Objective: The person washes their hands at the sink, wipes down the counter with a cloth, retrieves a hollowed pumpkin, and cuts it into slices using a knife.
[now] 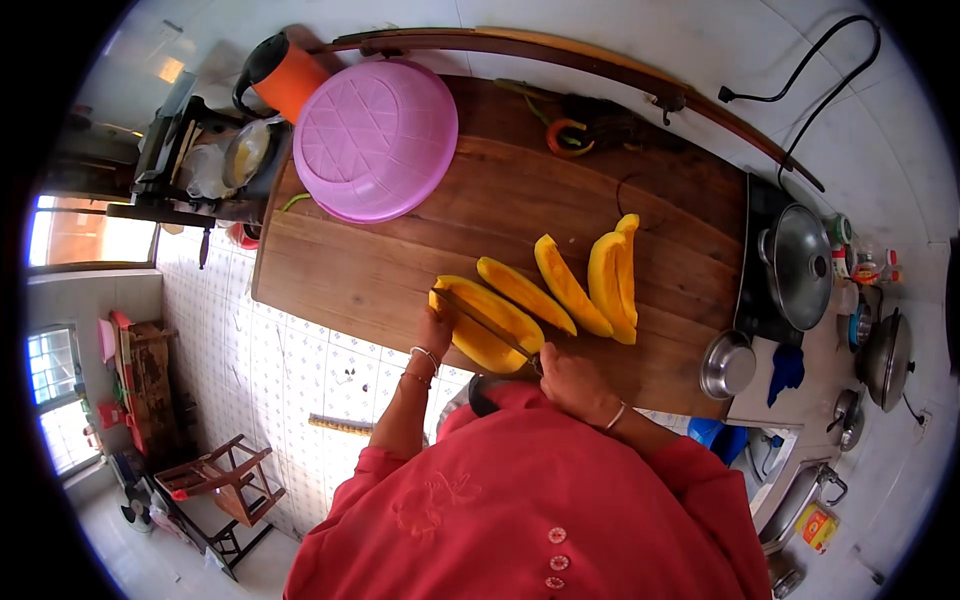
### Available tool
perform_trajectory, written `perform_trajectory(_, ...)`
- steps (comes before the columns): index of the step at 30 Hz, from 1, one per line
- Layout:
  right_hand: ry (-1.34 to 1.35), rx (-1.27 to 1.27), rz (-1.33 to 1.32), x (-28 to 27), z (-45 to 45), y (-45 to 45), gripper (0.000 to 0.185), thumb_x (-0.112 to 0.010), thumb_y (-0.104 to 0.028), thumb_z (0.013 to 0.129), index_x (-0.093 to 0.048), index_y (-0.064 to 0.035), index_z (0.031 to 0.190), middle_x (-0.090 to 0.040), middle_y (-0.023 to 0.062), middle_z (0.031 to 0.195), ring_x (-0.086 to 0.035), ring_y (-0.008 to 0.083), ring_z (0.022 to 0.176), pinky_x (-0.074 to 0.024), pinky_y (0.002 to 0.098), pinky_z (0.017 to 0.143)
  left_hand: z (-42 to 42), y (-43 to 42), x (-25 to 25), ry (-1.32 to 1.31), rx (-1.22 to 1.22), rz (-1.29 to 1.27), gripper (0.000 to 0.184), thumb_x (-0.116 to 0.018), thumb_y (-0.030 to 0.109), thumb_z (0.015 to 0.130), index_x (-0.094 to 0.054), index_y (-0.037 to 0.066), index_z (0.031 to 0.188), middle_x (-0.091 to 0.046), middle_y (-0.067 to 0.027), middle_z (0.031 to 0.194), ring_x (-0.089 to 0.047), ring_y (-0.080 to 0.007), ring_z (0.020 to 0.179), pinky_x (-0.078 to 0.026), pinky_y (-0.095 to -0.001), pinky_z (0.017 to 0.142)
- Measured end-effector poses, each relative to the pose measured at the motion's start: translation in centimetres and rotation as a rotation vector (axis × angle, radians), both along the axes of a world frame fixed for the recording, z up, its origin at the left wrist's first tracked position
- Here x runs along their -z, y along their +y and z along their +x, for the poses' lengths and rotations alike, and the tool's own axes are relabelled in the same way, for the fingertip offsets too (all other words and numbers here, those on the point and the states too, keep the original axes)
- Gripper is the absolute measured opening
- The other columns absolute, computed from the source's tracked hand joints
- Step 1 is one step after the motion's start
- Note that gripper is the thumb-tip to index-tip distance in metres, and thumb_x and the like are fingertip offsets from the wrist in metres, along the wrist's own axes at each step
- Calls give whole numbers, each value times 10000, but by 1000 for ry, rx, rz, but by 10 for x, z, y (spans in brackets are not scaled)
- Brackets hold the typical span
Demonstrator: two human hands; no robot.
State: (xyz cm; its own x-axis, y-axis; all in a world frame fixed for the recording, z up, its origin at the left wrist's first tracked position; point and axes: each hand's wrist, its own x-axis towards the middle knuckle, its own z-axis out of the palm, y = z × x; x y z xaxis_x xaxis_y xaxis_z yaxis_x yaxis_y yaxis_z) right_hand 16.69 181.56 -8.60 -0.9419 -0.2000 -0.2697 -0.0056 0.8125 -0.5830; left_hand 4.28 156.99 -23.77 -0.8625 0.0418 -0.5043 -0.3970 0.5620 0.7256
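At the front edge of the wooden table (370, 270) lies a large yellow-orange piece of pumpkin (480, 345). A dark knife (487, 323) runs lengthwise along it. My right hand (573, 383) is closed round the knife's handle at the piece's right end. My left hand (433, 333) holds the piece's left end, with its fingers partly hidden. Several long pumpkin slices lie to the right: one slice (527, 296) close beside it, another slice (572, 287) farther right, and overlapping slices (612, 285) beyond.
An upturned pink basin (375, 140) and an orange kettle (287, 75) are at the back left. Red and green peppers (568, 138) lie at the back. A steel bowl (728, 365) and a lidded pan (797, 267) stand right. A wooden chair (228, 482) is on the floor, lower left.
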Motion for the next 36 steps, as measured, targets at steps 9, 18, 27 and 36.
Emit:
perform_trajectory(9,-235,72,26,3,24,17,160,-473,-103,828,-389,7,909,-594,225,665,-585,425,613,-469,521,561,6,-7,30,97,37,4,433,-682,299,796,-513,-55,978,-598,-231,886,-605,-385,799,-490,-420,668)
perform_trajectory(18,-157,37,24,37,-4,7,140,-430,-114,855,-413,11,917,-609,216,675,-599,408,614,-476,509,553,-5,-23,65,109,120,-28,431,-654,225,831,-413,-52,1056,-585,-210,912,-646,-278,749,-562,-371,531)
perform_trajectory(27,-44,72,-14,26,-17,-5,188,-484,-97,822,-432,30,950,-620,219,730,-616,398,675,-496,485,591,-35,-2,-8,-247,11,64,437,-633,229,840,-463,-58,1123,-602,-232,1030,-648,-357,822,-549,-405,654)
perform_trajectory(36,-53,37,62,-9,-19,-12,166,-497,-81,818,-431,19,933,-622,221,717,-630,381,664,-510,467,575,55,29,-115,509,470,139,670,-791,197,685,-447,-34,1211,-572,-197,1060,-559,-336,1018,-461,-393,866)
